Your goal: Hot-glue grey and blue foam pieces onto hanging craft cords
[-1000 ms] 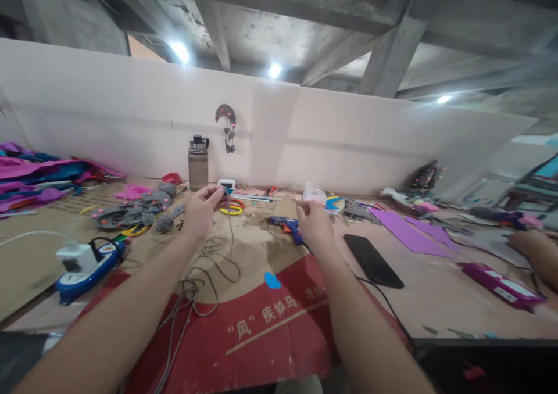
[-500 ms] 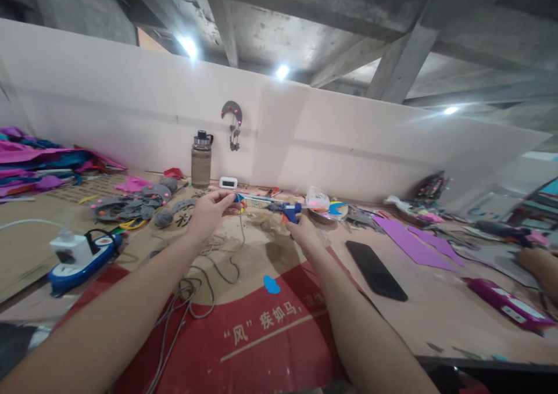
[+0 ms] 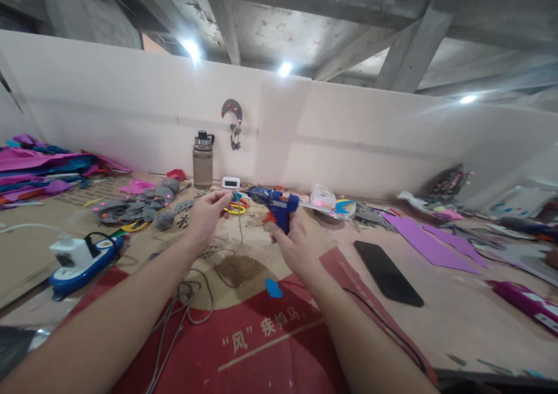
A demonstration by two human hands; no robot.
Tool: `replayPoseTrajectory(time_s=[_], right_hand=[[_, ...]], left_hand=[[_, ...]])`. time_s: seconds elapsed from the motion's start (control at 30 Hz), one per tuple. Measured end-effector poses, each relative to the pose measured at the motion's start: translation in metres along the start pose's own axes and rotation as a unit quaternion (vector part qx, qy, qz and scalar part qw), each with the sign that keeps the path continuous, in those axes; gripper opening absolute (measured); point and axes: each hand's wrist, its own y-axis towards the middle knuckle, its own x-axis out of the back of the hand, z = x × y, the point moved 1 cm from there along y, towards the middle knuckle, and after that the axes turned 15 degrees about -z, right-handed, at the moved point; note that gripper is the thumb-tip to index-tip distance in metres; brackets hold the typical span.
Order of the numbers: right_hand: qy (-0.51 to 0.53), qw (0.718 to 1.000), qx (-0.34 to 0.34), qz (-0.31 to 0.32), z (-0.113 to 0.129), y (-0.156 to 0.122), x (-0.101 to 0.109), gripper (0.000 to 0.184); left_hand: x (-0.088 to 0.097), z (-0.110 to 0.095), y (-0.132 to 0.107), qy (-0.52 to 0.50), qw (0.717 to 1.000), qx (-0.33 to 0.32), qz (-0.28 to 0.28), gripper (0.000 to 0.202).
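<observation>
The left hand (image 3: 212, 215) pinches a small blue felt-like scrap (image 3: 237, 196), thin grey cord (image 3: 240, 226) hanging below it. The right hand (image 3: 294, 240) grips a blue plastic glue gun (image 3: 283, 209) above the red-and-tan printed cardboard (image 3: 257, 368) on the tabletop (image 3: 440, 324). Hazard: the gun's front end faces the left hand — if hot (heat is not visible), a slip could burn it. Loose cord loops could snag — and pull the scrap askew.

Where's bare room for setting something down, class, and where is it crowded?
Bare: tabletop between phone, purple sheets and magenta box; red cardboard nearer than the blue scrap. Crowded: left, around grey felt and blue power strip; behind the glue gun, along the wall.
</observation>
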Motion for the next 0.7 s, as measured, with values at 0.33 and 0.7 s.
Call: replayPoseTrajectory(time_s=[0.33, 0.7], right_hand=[[0.003, 0.998, 0.069, -0.001, 0.004, -0.001, -0.002, 0.026], [-0.009, 0.994, 0.106, -0.004, 0.005, -0.002, -0.002, 0.022]], left_hand=[[-0.003, -0.004, -0.005, -0.022, 1.0, -0.012, 0.008, 0.022], [-0.004, -0.002, -0.006, -0.037, 0.999, -0.021, 0.009, 0.021]])
